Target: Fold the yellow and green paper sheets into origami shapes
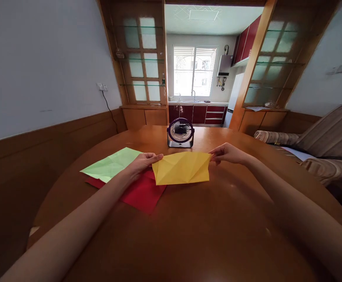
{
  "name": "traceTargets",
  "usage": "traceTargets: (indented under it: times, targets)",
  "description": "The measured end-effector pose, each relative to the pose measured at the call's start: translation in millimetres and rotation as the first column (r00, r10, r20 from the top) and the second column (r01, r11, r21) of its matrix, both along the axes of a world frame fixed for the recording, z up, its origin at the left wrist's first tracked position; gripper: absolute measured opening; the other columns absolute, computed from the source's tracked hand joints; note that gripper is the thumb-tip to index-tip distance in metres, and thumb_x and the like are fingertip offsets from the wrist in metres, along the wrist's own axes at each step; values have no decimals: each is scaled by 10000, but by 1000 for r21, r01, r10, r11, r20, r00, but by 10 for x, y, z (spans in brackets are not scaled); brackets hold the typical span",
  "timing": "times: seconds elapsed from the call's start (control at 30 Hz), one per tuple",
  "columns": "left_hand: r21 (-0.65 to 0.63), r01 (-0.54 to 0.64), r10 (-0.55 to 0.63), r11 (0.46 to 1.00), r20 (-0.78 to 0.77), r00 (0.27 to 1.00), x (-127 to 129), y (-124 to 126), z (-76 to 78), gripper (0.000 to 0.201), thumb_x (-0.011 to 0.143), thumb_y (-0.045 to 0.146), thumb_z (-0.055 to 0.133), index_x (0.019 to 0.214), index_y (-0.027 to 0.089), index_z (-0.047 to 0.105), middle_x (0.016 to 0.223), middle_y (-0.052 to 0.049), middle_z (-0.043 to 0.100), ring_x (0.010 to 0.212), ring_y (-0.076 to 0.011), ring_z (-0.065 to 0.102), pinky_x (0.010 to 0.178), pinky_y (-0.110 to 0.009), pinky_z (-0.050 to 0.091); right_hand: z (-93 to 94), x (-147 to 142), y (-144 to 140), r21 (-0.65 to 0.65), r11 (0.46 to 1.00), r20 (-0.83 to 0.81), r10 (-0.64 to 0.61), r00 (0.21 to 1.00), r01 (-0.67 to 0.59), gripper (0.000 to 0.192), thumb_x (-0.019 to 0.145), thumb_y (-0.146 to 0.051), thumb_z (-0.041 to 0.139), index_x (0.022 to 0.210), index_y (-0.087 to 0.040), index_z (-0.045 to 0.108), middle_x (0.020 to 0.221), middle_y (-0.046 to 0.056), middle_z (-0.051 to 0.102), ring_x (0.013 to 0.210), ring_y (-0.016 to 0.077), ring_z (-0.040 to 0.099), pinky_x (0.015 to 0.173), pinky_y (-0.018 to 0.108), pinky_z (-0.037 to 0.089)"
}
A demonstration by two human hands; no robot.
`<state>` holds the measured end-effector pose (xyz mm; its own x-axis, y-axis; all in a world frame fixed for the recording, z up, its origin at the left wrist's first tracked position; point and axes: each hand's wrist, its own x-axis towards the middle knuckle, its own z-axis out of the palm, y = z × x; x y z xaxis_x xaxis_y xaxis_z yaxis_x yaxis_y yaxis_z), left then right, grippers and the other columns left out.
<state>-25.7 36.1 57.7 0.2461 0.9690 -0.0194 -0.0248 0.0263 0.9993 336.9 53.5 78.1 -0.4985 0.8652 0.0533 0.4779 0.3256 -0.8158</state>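
Observation:
A sheet of yellow paper (pixel 182 168), marked with creases, is held up above the table between both hands. My left hand (pixel 143 162) pinches its left edge, thumb lying on the front face. At the upper right corner, my right hand (pixel 225 152) grips the sheet with its fingertips. Under and beside my left hand lies red paper (pixel 147 196), flat on the wood. A creased light green sheet (pixel 112 164) partly covers the red one. My left forearm hides some of both.
A small dark desk fan (pixel 180 131) stands on the round wooden table (pixel 188 239), just beyond the yellow paper. A striped sofa (pixel 329 145) is at the right. Behind the table are wooden shelves (pixel 141 58) and a kitchen with a window (pixel 193 70).

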Motion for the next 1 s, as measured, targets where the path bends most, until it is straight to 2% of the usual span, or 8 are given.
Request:
traceTargets:
  times: [0.17, 0.33, 0.43, 0.6, 0.7, 0.8, 0.93, 1.0]
  targets:
    - [16, -10, 10, 1000, -14, 1000, 5, 6, -14, 523, 561, 476, 865, 564, 174, 437, 598, 18, 568, 514, -103, 524, 507, -225, 357, 66, -108, -104, -31, 998, -89, 59, 994, -62, 399, 809, -435, 687, 1105, -168, 708, 967, 84, 737, 750, 145, 674, 704, 291, 547]
    - [65, -37, 39, 997, -29, 999, 33, -18, -24, 513, 570, 477, 858, 563, 172, 446, 574, 31, 536, 491, -84, 481, 485, -209, 314, 59, -173, -116, -28, 1000, -205, -7, 979, 1, 483, 784, -445, 717, 1178, -171, 654, 980, 89, 717, 759, 150, 674, 683, 296, 549]
    - [82, -51, 53, 995, -28, 998, 33, -16, -27, 512, 572, 491, 854, 562, 170, 456, 580, 32, 536, 494, -82, 474, 486, -207, 306, 15, -199, -89, 52, 998, -157, -36, 987, 45, 449, 678, -388, 812, 1051, -167, 696, 855, 48, 711, 638, 109, 606, 617, 272, 519]
    - [63, -70, 69, 996, 19, 997, 14, -1, -18, 495, 574, 556, 834, 608, 161, 537, 647, 1, 608, 544, -107, 532, 530, -225, 368, 8, -209, -78, 205, 979, -102, 9, 995, 12, 311, 707, -439, 772, 867, -175, 732, 763, 30, 682, 639, 117, 584, 623, 287, 507]
    - [56, -86, 83, 995, 61, 995, -25, 20, 1, 499, 573, 588, 818, 698, 149, 618, 742, -35, 659, 637, -140, 589, 597, -246, 423, 50, -163, -76, 401, 916, -61, 8, 998, 17, 277, 746, -462, 734, 819, -195, 748, 845, 54, 677, 711, 145, 607, 637, 299, 509]
    - [89, -162, 165, 983, -28, 986, -100, 65, 18, 508, 574, 608, 799, 708, 150, 625, 750, -35, 654, 617, -132, 570, 555, -237, 399, 69, -95, -96, 565, 824, -23, -22, 1000, 31, 247, 788, -460, 698, 840, -225, 755, 989, 81, 664, 853, 191, 630, 711, 335, 530]
    - [321, -192, 287, 927, -282, 915, -224, 130, 43, 480, 647, 619, 724, 612, 168, 563, 632, 2, 568, 522, -107, 473, 489, -236, 339, -12, -19, -205, 676, 737, 51, -31, 998, -12, 177, 859, -389, 643, 861, -233, 727, 1029, 80, 642, 940, 210, 630, 817, 382, 528]
    - [463, -130, 362, 876, -456, 813, -265, 142, 55, 452, 718, 606, 657, 610, 177, 564, 602, 3, 555, 521, -120, 469, 496, -248, 322, -104, -1, -276, 720, 691, 129, -34, 991, -70, 148, 888, -339, 607, 870, -230, 706, 1045, 83, 636, 965, 210, 624, 853, 393, 520]
